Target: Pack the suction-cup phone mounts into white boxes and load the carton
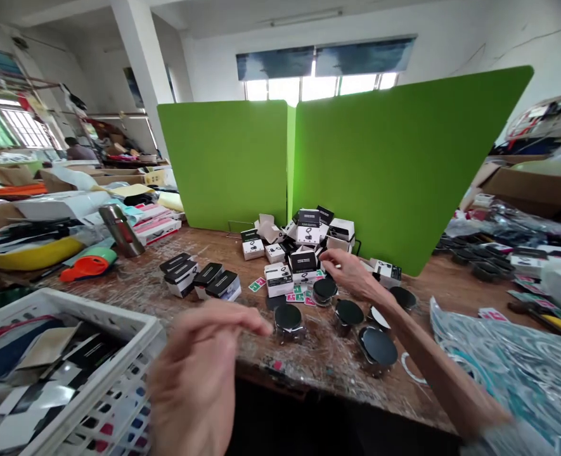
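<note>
My left hand is low in front, slightly blurred, its fingers stretched out to the right and nothing seen in them. Their tips are close to a round black-topped piece in clear wrapping. Farther forward, my right hand has bent fingers at the right edge of a small black-and-white box; what they grip is partly hidden. Just below it sits another round black piece, with more nearby, including a larger one. Small printed green and pink cards lie under the boxes.
Behind the box pile stands a green divider. More boxes rest at left. A white basket of cartons fills the lower left, near a steel flask. Clear patterned plastic covers the right. A person is far back.
</note>
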Available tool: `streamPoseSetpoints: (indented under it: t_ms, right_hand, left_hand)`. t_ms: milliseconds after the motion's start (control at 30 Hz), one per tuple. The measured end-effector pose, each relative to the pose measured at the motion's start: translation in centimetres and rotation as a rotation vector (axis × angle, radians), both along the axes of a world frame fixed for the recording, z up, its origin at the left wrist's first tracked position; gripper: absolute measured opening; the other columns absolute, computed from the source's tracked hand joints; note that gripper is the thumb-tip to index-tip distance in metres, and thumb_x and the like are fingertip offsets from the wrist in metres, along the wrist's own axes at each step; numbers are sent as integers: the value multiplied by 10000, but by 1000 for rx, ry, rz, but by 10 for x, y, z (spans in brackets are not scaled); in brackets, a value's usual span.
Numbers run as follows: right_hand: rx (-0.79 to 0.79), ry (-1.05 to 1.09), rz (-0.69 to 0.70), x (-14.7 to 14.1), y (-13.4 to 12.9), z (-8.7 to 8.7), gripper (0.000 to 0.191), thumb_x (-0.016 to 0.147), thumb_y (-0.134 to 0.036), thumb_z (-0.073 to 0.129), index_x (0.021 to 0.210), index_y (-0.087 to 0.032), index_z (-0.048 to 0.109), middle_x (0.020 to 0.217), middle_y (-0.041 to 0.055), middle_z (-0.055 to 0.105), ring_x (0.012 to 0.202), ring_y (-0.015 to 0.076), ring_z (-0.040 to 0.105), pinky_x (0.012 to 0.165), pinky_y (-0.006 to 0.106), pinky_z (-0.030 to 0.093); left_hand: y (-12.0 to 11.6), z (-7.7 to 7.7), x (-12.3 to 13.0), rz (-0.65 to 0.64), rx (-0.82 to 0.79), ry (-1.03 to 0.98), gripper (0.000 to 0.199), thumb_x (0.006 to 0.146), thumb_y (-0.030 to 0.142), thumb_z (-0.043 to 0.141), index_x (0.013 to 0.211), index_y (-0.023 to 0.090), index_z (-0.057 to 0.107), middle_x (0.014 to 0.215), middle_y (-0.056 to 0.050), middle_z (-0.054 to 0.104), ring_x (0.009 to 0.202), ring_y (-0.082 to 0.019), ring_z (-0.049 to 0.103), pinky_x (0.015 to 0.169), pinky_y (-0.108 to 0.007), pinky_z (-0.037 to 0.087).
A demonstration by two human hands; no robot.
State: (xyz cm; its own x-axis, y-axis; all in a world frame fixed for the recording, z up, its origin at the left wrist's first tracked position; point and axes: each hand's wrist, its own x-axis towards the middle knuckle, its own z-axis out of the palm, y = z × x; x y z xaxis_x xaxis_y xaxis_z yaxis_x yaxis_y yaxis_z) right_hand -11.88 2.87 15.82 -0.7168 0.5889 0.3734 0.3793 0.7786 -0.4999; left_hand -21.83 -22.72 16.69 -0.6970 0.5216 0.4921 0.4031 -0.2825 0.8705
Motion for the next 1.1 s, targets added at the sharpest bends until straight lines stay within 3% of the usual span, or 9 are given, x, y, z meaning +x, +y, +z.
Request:
streamPoseSetpoints:
  t_ms: [100, 233, 333, 433, 533, 633, 733, 967, 1100]
  right_hand:
    - [46, -248, -71, -53, 43, -37, 366, 895, -115, 388, 1197, -157, 590, 1147, 133, 602, 1012, 216, 571, 900, 358, 444]
    - [56, -331, -153, -100, 75, -72, 507, 839, -110, 447, 1338, -191, 483, 1380, 201, 402, 1225, 372, 403, 935, 535, 378]
    - [57, -378, -156, -112, 87, -79, 443, 822, -137, 491, 1261, -185, 529, 1314, 199, 428, 1234, 399, 355, 942, 565, 345]
    - [61, -384, -95, -111, 96, -80, 369, 846, -224, 525, 1212, -181, 538, 1227, 172, 464, 1166, 359, 406, 930, 517, 365]
    - [47, -375, -23, -105, 102, -86, 521, 788, -369, 663, 1262, -232, 497, 1235, 123, 447, 1129, 323, 437, 914, 464, 395]
    - [41, -321, -42, -100, 107, -96, 713, 720, -349, 738, 1336, -198, 411, 1242, 130, 402, 1110, 292, 454, 923, 414, 402]
    - [47, -242, -73, -97, 109, -101, 624, 717, -311, 731, 1244, -136, 446, 1205, 138, 402, 1079, 269, 464, 927, 381, 405]
    - [69, -76, -54, -85, 104, -83, 455, 746, -288, 662, 1108, -170, 413, 1051, 104, 534, 1035, 274, 453, 879, 376, 418]
    - [42, 37, -50, -71, 97, -69, 410, 759, -286, 626, 1084, -179, 400, 1061, 105, 535, 1015, 261, 481, 885, 379, 423]
  left_hand:
    - [32, -59, -5, -176, -203, -220, 230, 808, 440, 625, 858, 215, 636, 785, -31, 645, 753, -187, 624, 715, -327, 540]
    - [62, -149, -12, 0, -392, -234, 479, 748, 449, 678, 1127, 185, 551, 961, -63, 605, 748, -165, 601, 693, -316, 530]
    - [79, -184, -16, 59, -416, -179, 543, 767, 432, 654, 1217, 177, 492, 1052, -83, 561, 735, -150, 599, 698, -328, 537]
    - [92, -197, -22, 73, -403, -139, 470, 804, 420, 605, 1180, 155, 511, 1034, -87, 559, 729, -153, 605, 729, -353, 542]
    - [99, -201, -28, 86, -405, -141, 434, 808, 407, 596, 1147, 145, 530, 1003, -87, 578, 727, -158, 604, 764, -375, 542]
    - [100, -203, -32, 56, -405, -188, 427, 785, 396, 613, 1122, 146, 537, 982, -87, 592, 739, -165, 608, 745, -362, 544]
    - [100, -205, -34, 19, -396, -232, 431, 770, 386, 617, 1117, 143, 533, 981, -88, 593, 754, -166, 616, 736, -348, 541]
    - [100, -213, -36, 1, -385, -234, 433, 775, 372, 619, 1135, 150, 530, 1011, -87, 583, 784, -160, 620, 758, -340, 534]
    - [93, -203, -29, 62, -398, -161, 452, 782, 392, 615, 1148, 143, 524, 1054, -93, 530, 708, -141, 596, 699, -336, 539]
